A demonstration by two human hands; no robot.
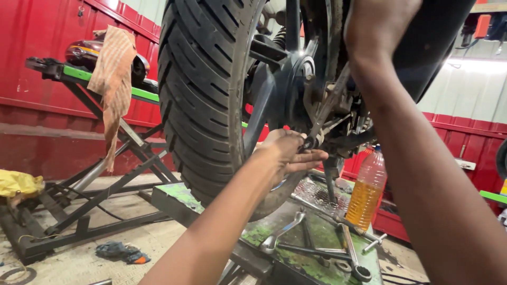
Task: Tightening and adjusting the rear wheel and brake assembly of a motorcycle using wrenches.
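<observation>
- My left hand (289, 154) reached in beside the rear tyre (203, 100), its fingers pinched narrow around a small dark fitting (308, 142) at the lower end of a slanting metal rod (328, 103); what kind of fitting it was could not be made out.
- My right hand was raised to the top edge and cut off there; only the forearm (417, 158) showed, so I cannot tell whether it was open or holding anything.
- The tyre stood upright on the green lift platform (182, 195), its top cut off by the frame; the dark wheel hub (296, 79) lay just right of it, partly hidden behind the spokes and brake parts.
- On the platform, near and right, lay several spanners (317, 243), crossing one another, with a ring spanner (353, 253) nearest the edge.
- A plastic bottle of amber liquid (368, 192) stood upright just beyond the spanners.
- Far left, a second scissor lift (113, 169) carried a motorcycle (87, 53), largely hidden under a checked orange cloth (113, 79).
- A yellow rag (18, 183) lay at the left edge, cut off; a dark rag (122, 251) lay on the floor.
</observation>
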